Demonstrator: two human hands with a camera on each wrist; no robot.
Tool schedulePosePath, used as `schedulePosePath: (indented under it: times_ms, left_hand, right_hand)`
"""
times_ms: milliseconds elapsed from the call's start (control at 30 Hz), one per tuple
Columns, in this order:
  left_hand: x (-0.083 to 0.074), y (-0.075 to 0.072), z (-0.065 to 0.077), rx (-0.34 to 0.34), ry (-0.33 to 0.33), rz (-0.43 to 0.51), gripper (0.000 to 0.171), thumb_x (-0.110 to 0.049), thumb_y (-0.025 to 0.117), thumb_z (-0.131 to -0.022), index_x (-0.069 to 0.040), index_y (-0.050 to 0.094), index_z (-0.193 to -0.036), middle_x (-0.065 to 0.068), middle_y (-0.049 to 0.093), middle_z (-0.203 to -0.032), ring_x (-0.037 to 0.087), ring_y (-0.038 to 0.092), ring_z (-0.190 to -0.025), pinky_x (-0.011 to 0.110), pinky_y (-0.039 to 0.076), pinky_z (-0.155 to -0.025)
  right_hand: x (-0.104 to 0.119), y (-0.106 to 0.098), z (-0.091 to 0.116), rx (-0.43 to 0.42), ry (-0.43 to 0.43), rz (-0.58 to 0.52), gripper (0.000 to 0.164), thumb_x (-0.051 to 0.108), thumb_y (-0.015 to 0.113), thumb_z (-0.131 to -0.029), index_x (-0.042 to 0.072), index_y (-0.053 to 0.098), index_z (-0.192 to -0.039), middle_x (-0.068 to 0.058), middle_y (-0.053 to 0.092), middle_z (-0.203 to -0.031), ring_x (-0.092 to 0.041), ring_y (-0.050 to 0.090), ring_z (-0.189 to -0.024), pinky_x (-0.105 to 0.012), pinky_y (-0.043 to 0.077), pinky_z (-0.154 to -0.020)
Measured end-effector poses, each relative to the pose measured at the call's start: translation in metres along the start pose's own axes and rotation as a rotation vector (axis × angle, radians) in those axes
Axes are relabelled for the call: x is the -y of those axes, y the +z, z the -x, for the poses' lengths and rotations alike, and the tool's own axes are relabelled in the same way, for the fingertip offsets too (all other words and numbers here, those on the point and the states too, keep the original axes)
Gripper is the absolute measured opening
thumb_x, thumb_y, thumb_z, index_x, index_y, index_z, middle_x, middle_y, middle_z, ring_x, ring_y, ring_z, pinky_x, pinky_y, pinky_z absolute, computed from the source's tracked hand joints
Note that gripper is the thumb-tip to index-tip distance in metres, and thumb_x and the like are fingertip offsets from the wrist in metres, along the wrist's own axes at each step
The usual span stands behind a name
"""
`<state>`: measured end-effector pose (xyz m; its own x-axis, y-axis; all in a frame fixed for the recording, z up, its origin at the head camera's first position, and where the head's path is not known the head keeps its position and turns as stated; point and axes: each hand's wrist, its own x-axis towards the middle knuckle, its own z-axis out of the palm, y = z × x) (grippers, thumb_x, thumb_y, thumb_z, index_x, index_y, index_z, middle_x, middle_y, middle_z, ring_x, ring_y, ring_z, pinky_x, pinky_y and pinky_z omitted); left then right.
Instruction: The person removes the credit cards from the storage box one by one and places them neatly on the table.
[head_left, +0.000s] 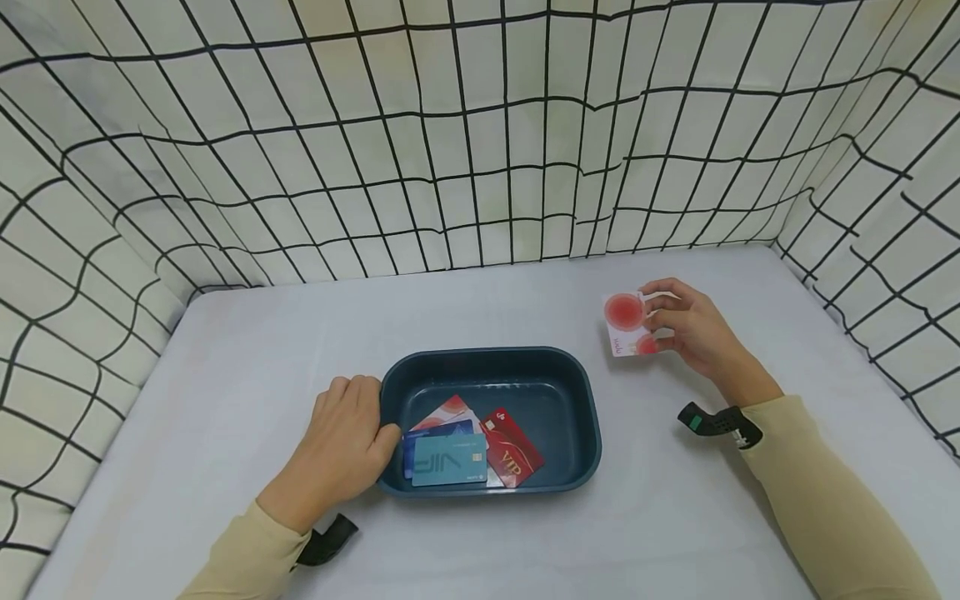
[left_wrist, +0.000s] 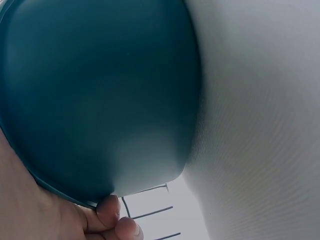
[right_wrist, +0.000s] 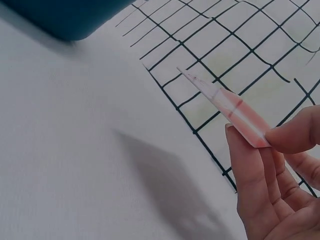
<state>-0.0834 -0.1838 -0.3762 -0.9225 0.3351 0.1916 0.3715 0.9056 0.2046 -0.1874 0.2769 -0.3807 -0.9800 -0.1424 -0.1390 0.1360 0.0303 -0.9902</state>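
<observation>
Right hand (head_left: 693, 329) pinching card (head_left: 624, 312) above worktop (head_left: 480, 542), two o'clock of tray (head_left: 566, 433); left hand (head_left: 341, 437) gripping tray, nine o'clock. Likely card-moving step; next seemingly needs steady pinch.

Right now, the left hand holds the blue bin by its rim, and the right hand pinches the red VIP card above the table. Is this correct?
No: the head view shows the right hand pinching a white card with a red circle; the red VIP card lies in the blue bin. The left hand does hold the bin.
</observation>
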Motion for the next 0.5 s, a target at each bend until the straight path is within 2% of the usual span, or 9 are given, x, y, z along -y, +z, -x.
schedulePosePath:
  times_ms: [267, 500]
  left_hand:
    - [0.0002, 0.0005, 0.0001, -0.012, 0.009, -0.005, 0.019, -0.017, 0.052, -0.085, -0.003, 0.048, -0.097, 0.006, 0.042, -0.082, 0.023, 0.034, -0.083, 0.035, 0.025, -0.074]
    - [-0.0001, 0.001, -0.0002, -0.012, 0.005, -0.015, 0.021, -0.017, 0.051, -0.085, -0.001, 0.049, -0.098, 0.007, 0.043, -0.083, 0.024, 0.036, -0.084, 0.035, 0.025, -0.074]
  right_hand:
    - [-0.0059, -0.0049, -0.0027, -0.021, 0.03, 0.043, 0.028, 0.006, 0.054, -0.1, 0.02, 0.055, -0.125, 0.009, 0.063, -0.097, -0.01, 0.061, -0.08, -0.024, 0.056, -0.066]
    - [-0.0109, -0.0067, -0.0052, -0.033, 0.059, 0.135, 0.028, 0.009, 0.053, -0.101, 0.021, 0.053, -0.126, 0.011, 0.062, -0.098, -0.008, 0.061, -0.081, -0.024, 0.057, -0.068]
